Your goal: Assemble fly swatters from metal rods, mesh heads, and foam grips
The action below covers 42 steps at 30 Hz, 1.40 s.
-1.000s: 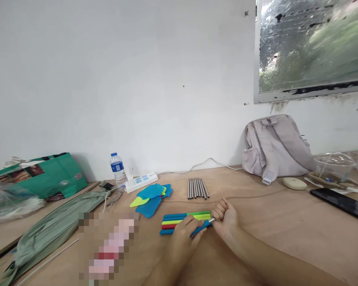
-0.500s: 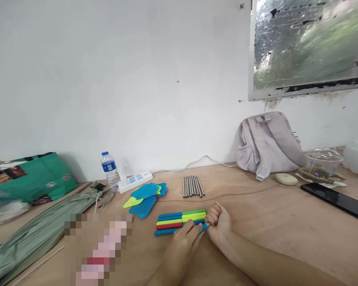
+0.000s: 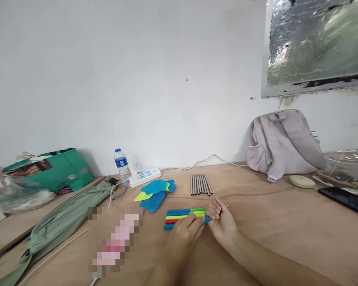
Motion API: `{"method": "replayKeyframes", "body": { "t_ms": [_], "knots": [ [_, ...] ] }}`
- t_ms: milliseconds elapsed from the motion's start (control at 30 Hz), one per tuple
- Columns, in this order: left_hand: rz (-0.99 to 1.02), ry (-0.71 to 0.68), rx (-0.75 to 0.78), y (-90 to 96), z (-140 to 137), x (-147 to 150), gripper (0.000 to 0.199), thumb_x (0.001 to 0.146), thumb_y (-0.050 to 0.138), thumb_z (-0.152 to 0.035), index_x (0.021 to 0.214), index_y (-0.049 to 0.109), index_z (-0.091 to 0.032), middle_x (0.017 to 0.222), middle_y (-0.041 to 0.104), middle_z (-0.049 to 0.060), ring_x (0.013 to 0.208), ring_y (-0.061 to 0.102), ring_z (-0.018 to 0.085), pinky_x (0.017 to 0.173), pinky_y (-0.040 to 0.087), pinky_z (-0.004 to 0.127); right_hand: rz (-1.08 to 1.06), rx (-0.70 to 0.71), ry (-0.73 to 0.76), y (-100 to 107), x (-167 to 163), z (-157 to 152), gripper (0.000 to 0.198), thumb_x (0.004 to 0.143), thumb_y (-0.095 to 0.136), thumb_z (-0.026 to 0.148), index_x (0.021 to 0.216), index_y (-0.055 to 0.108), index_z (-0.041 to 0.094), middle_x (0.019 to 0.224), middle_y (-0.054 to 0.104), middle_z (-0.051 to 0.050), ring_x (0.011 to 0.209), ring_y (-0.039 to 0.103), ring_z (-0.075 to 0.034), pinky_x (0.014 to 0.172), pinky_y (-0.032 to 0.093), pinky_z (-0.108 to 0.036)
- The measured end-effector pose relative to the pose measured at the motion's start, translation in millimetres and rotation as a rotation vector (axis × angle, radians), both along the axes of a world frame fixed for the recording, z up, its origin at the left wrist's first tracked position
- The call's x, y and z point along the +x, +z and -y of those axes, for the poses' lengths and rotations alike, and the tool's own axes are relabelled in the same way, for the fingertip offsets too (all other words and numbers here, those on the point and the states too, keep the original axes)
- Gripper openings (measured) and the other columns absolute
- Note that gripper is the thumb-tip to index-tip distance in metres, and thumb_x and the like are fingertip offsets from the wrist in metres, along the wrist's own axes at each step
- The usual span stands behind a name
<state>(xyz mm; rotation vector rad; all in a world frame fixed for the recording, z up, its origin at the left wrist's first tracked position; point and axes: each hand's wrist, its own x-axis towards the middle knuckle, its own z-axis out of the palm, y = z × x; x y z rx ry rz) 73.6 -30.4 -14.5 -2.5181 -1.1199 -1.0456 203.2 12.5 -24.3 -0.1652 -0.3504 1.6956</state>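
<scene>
Gripping a blue tube (image 3: 207, 219), the left hand (image 3: 183, 232) is curled over the right part of a row of sticks (image 3: 179, 217) and hides some of it. The right hand (image 3: 222, 222) is at the row's right end, just beside the left, with its fingers curled tight around a grey rod (image 3: 227, 205). Only the rod's tip pokes out; the rest is hidden in the fist. The tube reaches from the left hand to the right hand's fingers.

The row lies flat on the brown table (image 3: 271, 246), and blue, yellow, red and green show in it. Behind the row, more metal rods (image 3: 201, 185) lie side by side. Behind it to the left is a pile of blue and yellow flat pieces (image 3: 153, 190), then a power strip (image 3: 145, 177) and a bottle (image 3: 122, 163) standing up.

Far left of the row are a green bag (image 3: 62, 172) and a long grey-green cloth (image 3: 65, 214). Nearer on its left is a blurred pink patch (image 3: 116, 242). Far right of it are a backpack (image 3: 282, 143) leaning on the wall (image 3: 167, 99), a round white case (image 3: 302, 182), a black phone (image 3: 350, 199) and a clear cup (image 3: 347, 165).
</scene>
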Motion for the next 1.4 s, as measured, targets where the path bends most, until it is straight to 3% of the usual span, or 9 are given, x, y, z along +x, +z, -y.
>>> {"method": "replayKeyframes", "body": {
  "t_ms": [167, 333, 433, 633, 867, 1033, 1133, 1233, 1400],
  "knots": [
    [0.054, 0.025, 0.172, 5.1, 5, 0, 0.021, 0.086, 0.04, -0.022, 0.101, 0.055, -0.022, 0.076, 0.055, 0.003, 0.067, 0.056, 0.011, 0.06, 0.047, 0.02, 0.056, -0.162, -0.093, 3, -3, 8, 0.027, 0.075, 0.05, 0.021, 0.052, 0.035, 0.02, 0.047, 0.04, 0.006, 0.049, 0.046, -0.009, 0.053, 0.044, -0.024],
    [0.143, -0.009, 0.427, 9.1, 14, 2, 0.02, 0.08, 0.05, -0.017, 0.1, 0.05, -0.021, 0.068, 0.05, -0.001, 0.056, 0.049, 0.008, 0.051, 0.043, 0.017, 0.21, 0.003, -0.156, 5, -1, 21, 0.023, 0.072, 0.047, 0.027, 0.052, 0.037, 0.02, 0.048, 0.041, 0.005, 0.05, 0.045, -0.011, 0.055, 0.041, -0.027],
    [0.133, -0.062, 0.411, 9.2, 22, 5, 0.006, 0.083, 0.046, -0.018, 0.085, 0.052, -0.02, 0.057, 0.044, -0.004, 0.049, 0.042, 0.007, 0.046, 0.037, 0.016, 0.226, 0.03, -0.203, 3, -1, 31, 0.011, 0.062, 0.042, 0.02, 0.052, 0.037, 0.021, 0.042, 0.038, 0.005, 0.044, 0.04, -0.012, 0.049, 0.037, -0.027],
    [-0.037, -0.214, 0.437, 12.3, 27, 9, 0.019, 0.082, 0.043, -0.009, 0.073, 0.054, -0.021, 0.051, 0.038, -0.005, 0.047, 0.035, 0.008, 0.043, 0.027, 0.02, 0.192, -0.098, -0.251, -4, 1, 41, 0.008, 0.054, 0.037, 0.018, 0.048, 0.033, 0.02, 0.035, 0.036, 0.004, 0.039, 0.036, -0.011, 0.049, 0.036, -0.028],
    [-0.141, -0.156, 0.513, 15.9, 21, 12, 0.023, 0.082, 0.043, -0.008, 0.063, 0.052, -0.017, 0.053, 0.038, -0.003, 0.049, 0.034, 0.008, 0.044, 0.028, 0.021, 0.15, -0.131, -0.186, -3, -5, 32, 0.011, 0.056, 0.039, 0.019, 0.047, 0.033, 0.021, 0.037, 0.031, 0.005, 0.037, 0.032, -0.011, 0.046, 0.033, -0.027],
    [-0.132, -0.177, 0.55, 18.5, 18, 6, 0.015, 0.077, 0.045, -0.009, 0.069, 0.053, -0.019, 0.056, 0.043, -0.002, 0.054, 0.04, 0.01, 0.052, 0.037, 0.023, 0.403, 0.176, -0.005, 14, -19, 52, 0.005, 0.063, 0.046, 0.022, 0.058, 0.047, 0.021, 0.061, 0.049, 0.001, 0.061, 0.047, -0.015, 0.062, 0.039, -0.029],
    [-0.008, -0.247, 0.585, 17.6, 7, -14, 0.02, 0.079, 0.037, -0.031, 0.071, 0.05, -0.019, 0.059, 0.046, 0.001, 0.055, 0.042, 0.013, 0.051, 0.038, 0.027, 0.645, 0.444, -0.08, 20, -11, 52, 0.014, 0.069, 0.046, 0.027, 0.059, 0.052, 0.02, 0.075, 0.056, -0.003, 0.079, 0.05, -0.019, 0.076, 0.037, -0.032],
    [0.087, 0.162, 0.56, 14.6, -14, -42, 0.017, 0.08, 0.035, -0.027, 0.072, 0.046, -0.018, 0.062, 0.049, 0.004, 0.058, 0.044, 0.016, 0.052, 0.037, 0.03, 0.794, 0.602, -0.287, 16, 18, 32, 0.023, 0.073, 0.043, 0.034, 0.058, 0.052, 0.019, 0.081, 0.057, -0.005, 0.073, 0.05, -0.019, 0.07, 0.038, -0.032],
    [0.117, 0.766, 0.49, 0.2, -57, -82, 0.013, 0.079, 0.036, -0.014, 0.076, 0.048, -0.015, 0.067, 0.054, 0.008, 0.067, 0.048, 0.022, 0.065, 0.04, 0.035, 1.156, 0.556, -0.522, -6, 81, -9, 0.019, 0.073, 0.043, 0.03, 0.056, 0.044, 0.021, 0.052, 0.044, 0.002, 0.054, 0.043, -0.015, 0.054, 0.034, -0.026]
  ]
}}
